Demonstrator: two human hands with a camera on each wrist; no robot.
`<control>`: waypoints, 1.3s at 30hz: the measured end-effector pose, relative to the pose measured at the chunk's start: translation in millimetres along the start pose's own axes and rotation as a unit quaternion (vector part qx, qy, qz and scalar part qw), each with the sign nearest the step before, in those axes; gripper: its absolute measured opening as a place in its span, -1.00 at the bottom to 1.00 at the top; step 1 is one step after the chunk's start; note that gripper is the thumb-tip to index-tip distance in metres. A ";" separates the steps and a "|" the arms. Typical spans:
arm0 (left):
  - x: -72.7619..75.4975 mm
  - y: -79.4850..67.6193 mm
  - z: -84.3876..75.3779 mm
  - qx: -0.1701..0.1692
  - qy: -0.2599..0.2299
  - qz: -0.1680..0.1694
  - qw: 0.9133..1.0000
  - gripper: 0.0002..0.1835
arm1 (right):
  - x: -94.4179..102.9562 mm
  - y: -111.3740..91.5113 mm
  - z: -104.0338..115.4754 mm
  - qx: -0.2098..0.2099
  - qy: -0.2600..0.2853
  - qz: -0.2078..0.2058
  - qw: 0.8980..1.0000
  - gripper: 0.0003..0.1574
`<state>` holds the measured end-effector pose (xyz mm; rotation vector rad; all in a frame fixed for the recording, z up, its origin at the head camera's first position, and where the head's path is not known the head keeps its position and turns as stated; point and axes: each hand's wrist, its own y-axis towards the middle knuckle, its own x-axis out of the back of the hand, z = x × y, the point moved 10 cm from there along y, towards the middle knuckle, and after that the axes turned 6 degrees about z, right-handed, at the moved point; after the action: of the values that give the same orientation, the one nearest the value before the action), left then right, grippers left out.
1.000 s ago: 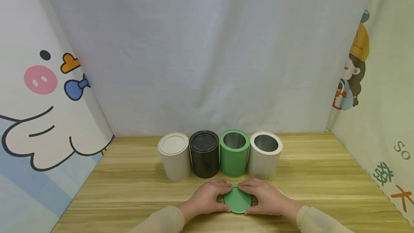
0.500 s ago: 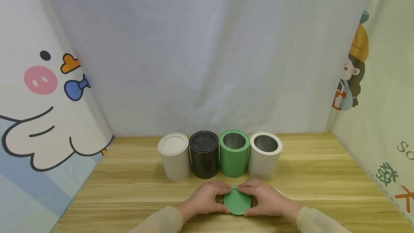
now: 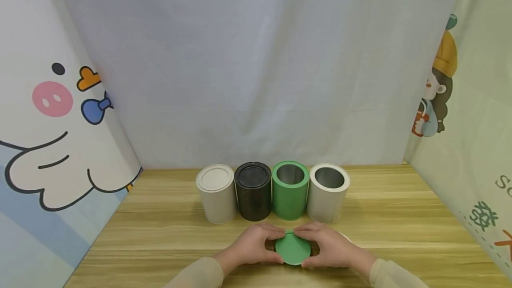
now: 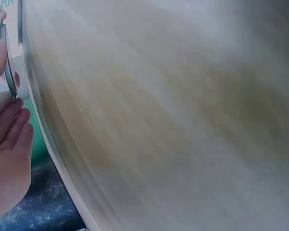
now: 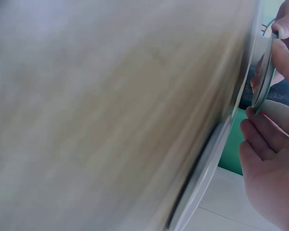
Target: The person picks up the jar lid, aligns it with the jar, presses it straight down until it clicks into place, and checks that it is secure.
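A round green lid is held by its rim between both hands, front and centre over the table. My left hand pinches the lid's left side between thumb and fingers. On the opposite side my right hand pinches it the same way. Both wrist views show the lid edge-on, apart from the tabletop. Behind the hands stands an uncovered green can. A white lid lies on the table, mostly hidden under the right hand; its edge shows in the right wrist view.
The green can is in a row with a lidded white can, a lidded black can and an uncovered white can. This row spans the back of the wooden table. Printed cloths hang at both sides, a plain curtain behind.
The hands and the green lid have shifted very slightly toward the left and the front edge. The grip looks the same, and the cans stay in place.
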<state>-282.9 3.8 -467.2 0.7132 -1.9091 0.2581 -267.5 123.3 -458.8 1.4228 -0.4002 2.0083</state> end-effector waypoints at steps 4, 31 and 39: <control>4.2 -1.1 -0.7 0.004 -0.012 -0.010 1.000 -0.36 | 4.3 -1.5 2.5 0.008 0.008 -0.018 1.000 -0.14; 57.0 -7.1 -19.7 -0.025 -0.068 -0.109 0.991 -0.36 | 51.8 -9.1 18.8 0.040 0.018 -0.148 0.988 -0.13; 72.1 -6.8 -24.9 -0.028 -0.064 -0.135 0.988 -0.34 | 65.5 -10.4 21.7 0.044 0.031 -0.182 0.982 -0.14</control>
<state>-280.8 -15.8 -393.2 0.9586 -1.9041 -0.0127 -258.8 139.6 -391.6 1.3679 -0.0186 1.7820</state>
